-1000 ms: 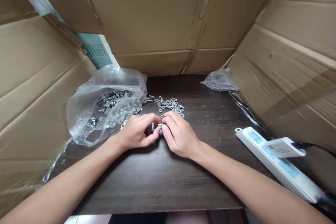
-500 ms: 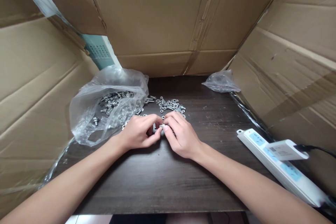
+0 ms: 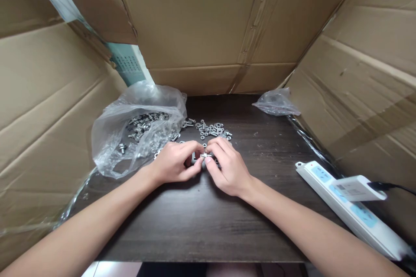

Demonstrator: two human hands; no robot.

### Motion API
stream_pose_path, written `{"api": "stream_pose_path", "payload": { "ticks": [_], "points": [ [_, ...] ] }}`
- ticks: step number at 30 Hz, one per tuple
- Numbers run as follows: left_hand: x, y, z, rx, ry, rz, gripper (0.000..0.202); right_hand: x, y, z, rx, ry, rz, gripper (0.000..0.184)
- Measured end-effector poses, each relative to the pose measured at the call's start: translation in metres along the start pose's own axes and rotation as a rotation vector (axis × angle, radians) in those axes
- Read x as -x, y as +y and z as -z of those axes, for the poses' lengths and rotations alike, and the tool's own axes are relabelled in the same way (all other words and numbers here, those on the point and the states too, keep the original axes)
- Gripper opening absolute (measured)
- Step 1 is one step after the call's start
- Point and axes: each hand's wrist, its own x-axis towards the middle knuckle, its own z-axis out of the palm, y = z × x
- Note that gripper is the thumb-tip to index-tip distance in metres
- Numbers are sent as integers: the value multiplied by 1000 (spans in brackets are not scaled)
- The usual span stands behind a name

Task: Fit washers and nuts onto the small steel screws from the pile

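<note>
Between my two hands is a small silver bolt (image 3: 206, 155) with a washer or nut on it, lying sideways. My left hand (image 3: 177, 160) pinches its left end between thumb and fingertips. The thumb and fingers of my right hand (image 3: 227, 166) close on its right side. Just beyond my fingertips lies a loose pile of nuts, washers and bolts (image 3: 214, 130). To the left, an open clear plastic bag (image 3: 107, 138) holds many metal bolts (image 3: 144, 125). More small parts are partly hidden behind my hands.
A small clear plastic bag (image 3: 277, 101) lies at the back right. A white power strip (image 3: 344, 203) with a plugged-in white adapter (image 3: 359, 188) runs along the right. Cardboard walls (image 3: 201, 21) enclose the dark table (image 3: 195, 225) at the back and sides.
The whole view has shifted slightly, so things appear a little further right. More of the bolt shows between my fingertips. Both hands keep their pinch.
</note>
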Motion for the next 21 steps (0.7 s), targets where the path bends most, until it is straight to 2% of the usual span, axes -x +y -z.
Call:
{"api": "stream_pose_path", "payload": {
  "ticks": [13,21],
  "points": [
    [-1,0,0,19,13,27,7,-1,2,0,-28,-13,-21,20],
    [-1,-2,1,22,-53,65,9,0,4,-2,-54,-3,-4,20]
  ]
}}
